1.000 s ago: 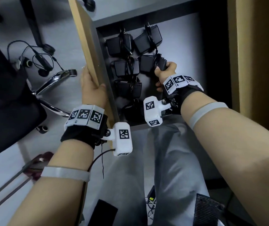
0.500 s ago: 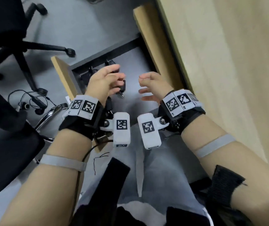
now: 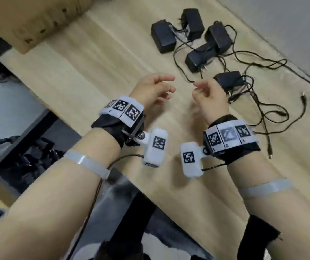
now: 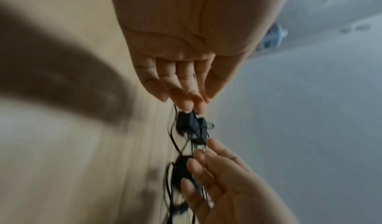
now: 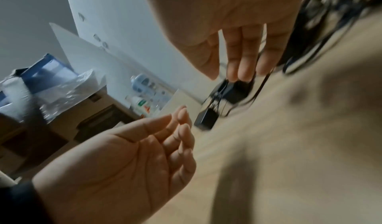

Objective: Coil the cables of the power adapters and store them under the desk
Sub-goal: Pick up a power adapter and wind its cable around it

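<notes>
Loosely tangled black power adapters [image 3: 203,44] lie on desk [image 3: 94,62].

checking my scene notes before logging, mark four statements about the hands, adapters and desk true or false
1. Both hands, left hand and right hand, hold nothing. True.
2. All the black box-shaped power adapters on the light wooden desk have neatly coiled cables. False: thin black cables sprawl loose across the desk.
3. A brown cardboard box sits at the desk's far left. True.
4. The right hand's fingers pinch an adapter. False: they are relaxed, above the desk.
</notes>
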Tool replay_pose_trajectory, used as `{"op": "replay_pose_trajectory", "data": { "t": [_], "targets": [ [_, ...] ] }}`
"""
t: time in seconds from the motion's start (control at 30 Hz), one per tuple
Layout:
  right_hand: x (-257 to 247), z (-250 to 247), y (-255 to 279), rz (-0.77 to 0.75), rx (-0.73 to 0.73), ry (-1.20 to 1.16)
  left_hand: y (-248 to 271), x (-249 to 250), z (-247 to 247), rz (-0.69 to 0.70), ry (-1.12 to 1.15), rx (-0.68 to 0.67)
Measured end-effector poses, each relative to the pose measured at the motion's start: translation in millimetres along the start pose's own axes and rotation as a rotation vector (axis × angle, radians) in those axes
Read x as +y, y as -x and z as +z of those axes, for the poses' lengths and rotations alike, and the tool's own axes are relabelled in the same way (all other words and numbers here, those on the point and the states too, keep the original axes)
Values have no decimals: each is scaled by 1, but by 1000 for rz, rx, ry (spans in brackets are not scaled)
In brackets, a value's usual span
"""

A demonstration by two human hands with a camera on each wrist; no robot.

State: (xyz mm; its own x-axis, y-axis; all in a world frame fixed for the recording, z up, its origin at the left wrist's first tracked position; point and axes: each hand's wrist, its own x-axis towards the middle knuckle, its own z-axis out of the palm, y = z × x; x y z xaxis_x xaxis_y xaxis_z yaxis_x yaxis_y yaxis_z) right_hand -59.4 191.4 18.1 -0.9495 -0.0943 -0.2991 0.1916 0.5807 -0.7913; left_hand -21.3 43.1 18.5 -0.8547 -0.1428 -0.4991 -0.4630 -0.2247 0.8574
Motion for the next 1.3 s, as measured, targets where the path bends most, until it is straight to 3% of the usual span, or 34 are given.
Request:
{"op": "replay_pose_trajectory", "data": {
  "t": [0.13, 0.3, 0.47, 0.57, 0.67, 0.73, 0.87, 0.97, 1.1, 1.3],
  "targets": [
    [17, -44, -33, -54, 195, 64, -31, 16, 59, 38, -141, -182],
    [36, -62, -58, 5, 171, 181, -76, 26, 110, 96, -300, -293],
    [57, -71, -65, 130, 207, 178, -119, 20, 125, 71, -526, -364],
    [64, -73, -67, 193, 212, 135, -130, 14, 133, 96, -784, -381],
    [71, -71, -67, 222, 227, 120, -133, 12, 138, 253, -1142, -402],
    [72, -70, -67, 212, 237, 96, -133, 13, 140, 304, -1225, -422],
    [71, -74, -62, 213, 230, 107, -126, 23, 141, 331, -1226, -362],
    [65, -83, -54, 199, 240, 102, -111, 37, 140, 442, -1149, -356],
    [39, -104, -40, 86, 413, 44, -79, 66, 138, 496, -896, -341],
    [-11, -140, -3, -92, 627, 63, -29, 106, 134, 242, -477, -463]
  ]
}}
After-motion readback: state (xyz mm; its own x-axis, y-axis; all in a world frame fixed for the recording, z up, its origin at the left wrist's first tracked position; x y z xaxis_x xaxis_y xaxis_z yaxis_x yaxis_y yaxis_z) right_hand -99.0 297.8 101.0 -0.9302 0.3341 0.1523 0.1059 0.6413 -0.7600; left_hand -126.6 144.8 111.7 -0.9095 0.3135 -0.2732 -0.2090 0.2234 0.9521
